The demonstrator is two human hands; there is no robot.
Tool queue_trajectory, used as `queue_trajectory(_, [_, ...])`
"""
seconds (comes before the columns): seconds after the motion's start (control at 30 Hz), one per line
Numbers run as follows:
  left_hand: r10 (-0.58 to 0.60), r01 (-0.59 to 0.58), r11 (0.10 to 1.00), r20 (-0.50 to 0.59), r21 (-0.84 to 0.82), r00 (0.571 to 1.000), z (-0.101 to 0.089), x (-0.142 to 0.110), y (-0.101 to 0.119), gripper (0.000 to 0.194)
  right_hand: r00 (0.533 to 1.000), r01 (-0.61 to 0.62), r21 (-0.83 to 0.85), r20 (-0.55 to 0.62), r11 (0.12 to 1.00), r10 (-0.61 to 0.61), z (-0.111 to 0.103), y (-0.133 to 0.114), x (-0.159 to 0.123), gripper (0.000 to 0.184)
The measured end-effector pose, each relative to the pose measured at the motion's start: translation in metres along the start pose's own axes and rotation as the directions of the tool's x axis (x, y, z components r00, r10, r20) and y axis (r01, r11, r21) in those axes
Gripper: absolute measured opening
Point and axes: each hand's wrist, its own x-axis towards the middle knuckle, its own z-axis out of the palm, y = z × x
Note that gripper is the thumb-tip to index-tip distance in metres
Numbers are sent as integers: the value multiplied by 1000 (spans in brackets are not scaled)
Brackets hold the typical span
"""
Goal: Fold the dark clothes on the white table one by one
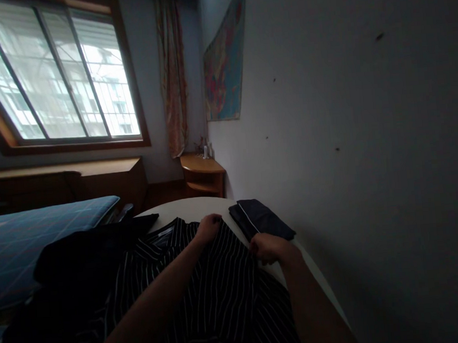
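A black shirt with thin white stripes [222,288] lies spread over a pale round table [164,205], its collar toward the far left. My left hand [208,228] reaches across the shirt and pinches its far edge near the shoulder. Farther right, my right hand [269,247] is closed on the shirt's right edge, fingers curled under and partly hidden. Just beyond that hand rests a folded dark garment [262,219] with a light line along it. More dark cloth [85,257] is heaped left of the shirt.
A bed with a blue checked cover [40,244] stands to the left. The bare wall [350,156] runs close along the right side. A small corner shelf [202,164] and a long wooden desk [105,168] stand at the back, below a window [58,74].
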Motion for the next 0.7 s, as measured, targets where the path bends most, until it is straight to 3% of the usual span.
queue_trajectory(0.13, [-74,69,996,-110,-51,991,-17,12,-9,47,999,-48,24,21,999,48,3,4,5,44])
queue_trajectory(0.27, [-135,118,984,-125,-137,983,-30,17,-19,47,1000,-15,28,-13,999,16,1,-4,2,39])
queue_trajectory(0.37, [-167,143,962,-87,-232,982,-29,17,-25,46,998,61,58,-28,996,-59,-2,-11,-1,29])
queue_trajectory(0.53, [-163,161,914,26,-373,986,-23,16,-32,42,945,303,102,-160,948,-285,-1,-13,5,37])
queue_trajectory(0.7, [-132,156,896,85,-417,988,-19,16,-37,54,959,221,4,-185,975,-216,7,-8,12,49])
